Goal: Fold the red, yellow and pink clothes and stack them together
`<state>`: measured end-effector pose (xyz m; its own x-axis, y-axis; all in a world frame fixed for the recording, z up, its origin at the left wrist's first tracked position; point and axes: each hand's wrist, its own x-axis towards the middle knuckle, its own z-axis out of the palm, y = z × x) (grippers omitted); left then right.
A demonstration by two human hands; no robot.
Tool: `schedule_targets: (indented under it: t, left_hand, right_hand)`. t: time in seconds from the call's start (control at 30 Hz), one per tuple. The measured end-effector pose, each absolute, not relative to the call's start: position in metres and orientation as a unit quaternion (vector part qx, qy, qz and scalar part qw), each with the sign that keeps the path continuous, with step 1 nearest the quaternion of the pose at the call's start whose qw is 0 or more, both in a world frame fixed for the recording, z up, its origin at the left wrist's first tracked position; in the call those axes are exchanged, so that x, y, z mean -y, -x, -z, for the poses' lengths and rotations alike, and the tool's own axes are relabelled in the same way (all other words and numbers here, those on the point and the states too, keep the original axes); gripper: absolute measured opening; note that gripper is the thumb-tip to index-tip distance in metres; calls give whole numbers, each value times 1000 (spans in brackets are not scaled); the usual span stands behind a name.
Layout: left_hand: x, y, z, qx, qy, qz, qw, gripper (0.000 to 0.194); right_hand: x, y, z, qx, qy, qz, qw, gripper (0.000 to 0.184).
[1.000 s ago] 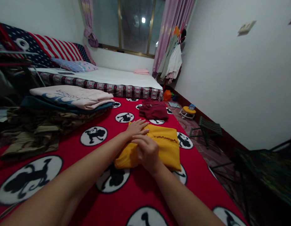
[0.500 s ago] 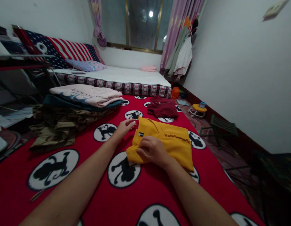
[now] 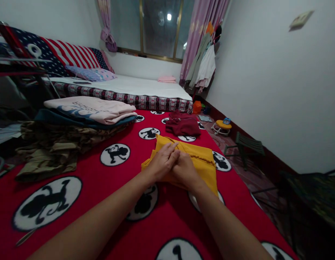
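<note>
A folded mustard-yellow top [image 3: 202, 160] with a ruffled seam lies on the red blanket [image 3: 167, 231], which is printed with black monkeys in white circles. My left hand [image 3: 165, 159] rests over its left part, fingers stretched out flat and reaching across to my right hand. Beside and partly under it is my right hand [image 3: 185, 168], on the middle of the top; its fingers are largely covered, so their grip cannot be made out. The label at the neckline is hidden beneath my hands. Behind the top lies a folded dark red garment [image 3: 183, 124].
To the left is a clothes pile: a pale pink shirt [image 3: 97, 108], a teal garment [image 3: 45, 117] and camouflage clothing [image 3: 51, 151]. A white-covered bed [image 3: 135, 85] stands by the window. On the right floor are a yellow-topped stool [image 3: 223, 125] and a dark green folding stool [image 3: 250, 144].
My left hand has moved right, from beside the yellow top onto it, meeting my right hand. My right hand has shifted slightly right and up over the cloth. The view has turned slightly.
</note>
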<state>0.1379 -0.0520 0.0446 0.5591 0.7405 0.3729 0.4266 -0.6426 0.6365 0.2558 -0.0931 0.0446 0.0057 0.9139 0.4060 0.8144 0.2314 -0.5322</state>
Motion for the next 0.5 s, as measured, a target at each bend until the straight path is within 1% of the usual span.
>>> schedule_targets:
  t: [0.1, 0.17, 0.23, 0.27, 0.3, 0.33, 0.4, 0.43, 0.47, 0.5]
  left_hand:
    - [44, -137, -22, -426, -857, -243, 159, 64]
    - [41, -137, -15, -449, -859, -216, 113, 65]
    - [40, -139, -15, -454, -861, -208, 97, 64]
    - [40, -140, -15, -455, -861, -206, 93, 64]
    - [41, -141, -16, -455, -861, -206, 90, 64]
    - [42, -142, -17, -457, -861, -206, 90, 64]
    - [44, -143, -18, -460, -859, -204, 93, 64]
    - [46, -144, -18, -461, -858, -203, 96, 64]
    - [47, -145, -18, -462, -858, -201, 101, 64]
    - [48, -146, -19, -463, -857, -199, 106, 65]
  right_hand:
    - [92, -303, -65, 625, 658, -49, 417, 24]
    - [97, -339, -71, 565, 694, 7, 447, 26]
    - [108, -370, -69, 512, 739, 63, 433, 33]
    - [114, -383, -65, 487, 770, 73, 406, 36]
    - [120, -394, -60, 465, 803, 59, 369, 38]
    - [126, -401, -55, 449, 832, 19, 326, 42]
    - [135, -406, -46, 433, 860, -106, 248, 56]
    - [137, -403, -42, 438, 857, -153, 226, 59]
    - [138, -398, -40, 450, 848, -171, 224, 59]
    - [137, -390, -39, 465, 836, -161, 242, 54]
